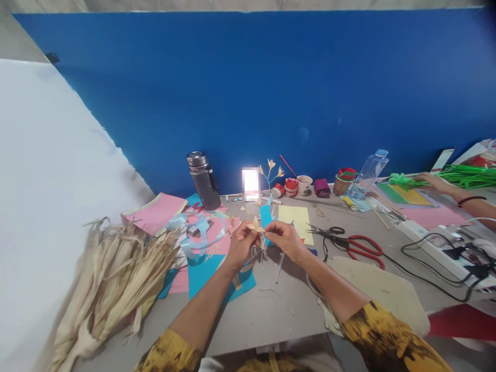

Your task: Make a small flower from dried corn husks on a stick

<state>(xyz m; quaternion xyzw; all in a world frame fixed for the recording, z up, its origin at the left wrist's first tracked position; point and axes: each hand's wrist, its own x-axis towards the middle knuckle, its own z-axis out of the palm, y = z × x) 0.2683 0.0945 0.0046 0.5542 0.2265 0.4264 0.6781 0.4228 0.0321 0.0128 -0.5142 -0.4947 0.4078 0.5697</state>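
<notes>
Both my hands meet over the middle of the table. My left hand [242,240] pinches a small pale flower made of dried husk [256,226]. Against its right side, the fingertips of my right hand [284,238] are closed on the same flower's base. Its stem end is partly hidden by my fingers. Just behind my right hand stands a blue paper strip [266,213]. Under and left of my left hand lie blue paper [205,279], pink paper and husk scraps. A finished-looking husk flower sprig [271,173] stands upright near the blue partition.
A bundle of dried corn husks [112,289] lies at left, near a dark flask [204,181]. Red-handled scissors [364,248] and black scissors are at right, beside a power strip [445,248] with cables. Another person's hand [437,183] touches green material at far right.
</notes>
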